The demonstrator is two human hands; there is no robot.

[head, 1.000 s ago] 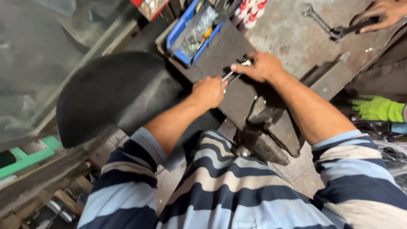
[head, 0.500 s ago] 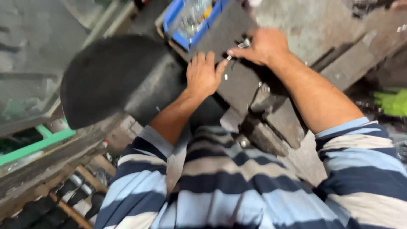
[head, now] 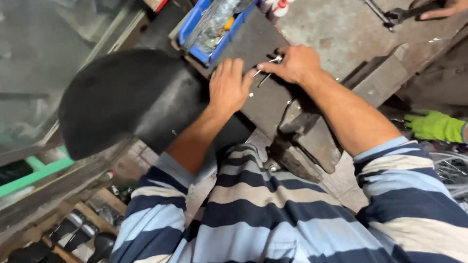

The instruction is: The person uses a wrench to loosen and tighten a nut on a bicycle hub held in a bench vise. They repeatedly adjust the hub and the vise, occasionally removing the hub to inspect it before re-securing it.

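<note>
A: Your right hand (head: pixel 295 63), just above the middle of the frame, has its fingers (head: pixel 273 65) pinched closed on a thin silvery metal tool (head: pixel 267 68); its tip rests on the dark flat rubbery panel (head: pixel 253 39).

B: Your left hand (head: pixel 229 87) grips nothing. Its fingers lie spread and flat, pressing that panel down just left of the tool.

A: I'd judge you're at the holding-and-picking stage: one hand pins, the other works a small spot. I can't tell what the tip bears on.

B: Any further move calls for firm pressure from your flat hand, so the panel doesn't slide, and a short, controlled stroke away from those fingers.

A: Left of your hands, a big rounded black seat-like shell (head: pixel 122 97) butts against the panel. A blue plastic bin (head: pixel 192 29) of small parts sits at the top.

B: The worn grey metal surface (head: pixel 331 29) runs to the upper right, where another person's hand (head: pixel 446 9) touches a steel wrench (head: pixel 399 15). A bright green glove (head: pixel 436 125) shows at the right edge, and a heavy iron block (head: pixel 312 141) hangs below the panel.
</note>
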